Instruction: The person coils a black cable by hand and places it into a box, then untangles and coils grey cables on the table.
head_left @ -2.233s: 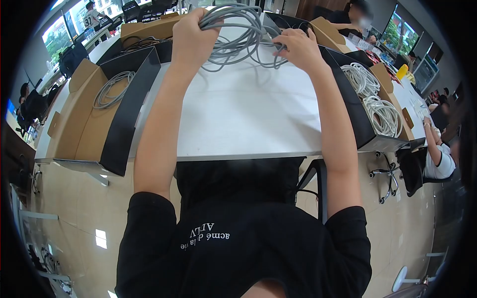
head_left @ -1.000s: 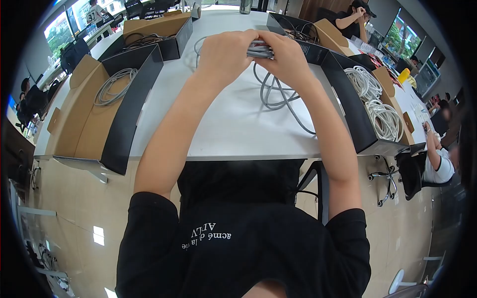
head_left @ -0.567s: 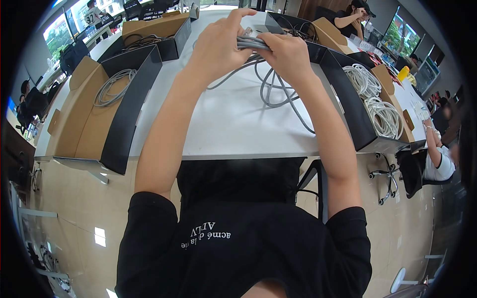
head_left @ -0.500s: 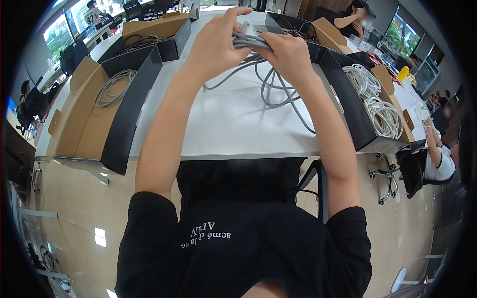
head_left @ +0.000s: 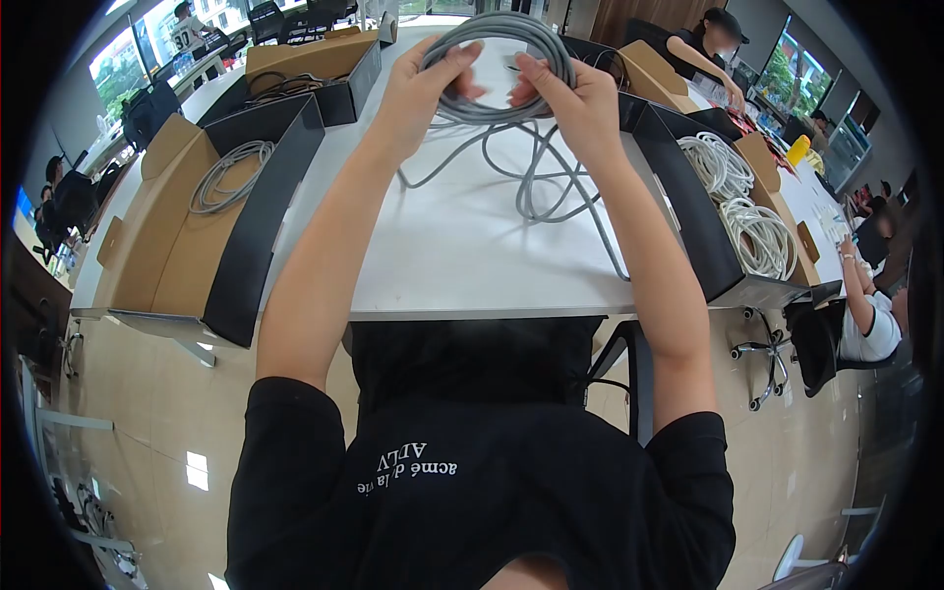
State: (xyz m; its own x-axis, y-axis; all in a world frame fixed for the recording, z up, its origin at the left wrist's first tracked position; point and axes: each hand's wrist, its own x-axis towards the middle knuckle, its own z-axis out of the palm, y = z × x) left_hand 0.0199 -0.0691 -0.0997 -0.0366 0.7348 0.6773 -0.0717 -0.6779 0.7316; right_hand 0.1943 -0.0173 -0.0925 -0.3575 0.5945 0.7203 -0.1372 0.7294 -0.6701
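A round coil of grey cable (head_left: 499, 116) is held up above the white table (head_left: 472, 265), its ring facing me. My left hand (head_left: 418, 93) grips the coil's left side, the thumb laid over the strands. On the right side my right hand (head_left: 580, 103) closes round the same coil, with fingertips showing inside the ring. Loose loops of the grey cable (head_left: 536, 187) hang below onto the table, and one strand runs down beside my right forearm.
A cardboard box (head_left: 157, 256) at left holds one grey coil (head_left: 231, 177). The right box (head_left: 688, 216) holds white cable coils (head_left: 757, 236). Behind are two boxes with dark cables (head_left: 295, 87). A person in a cap (head_left: 713, 49) sits back right; another person (head_left: 867, 315) sits at far right.
The bundle was bunched between my hands; it now shows as a round ring, with my hands further apart on its two sides. The capped person's hand has come down from the face.
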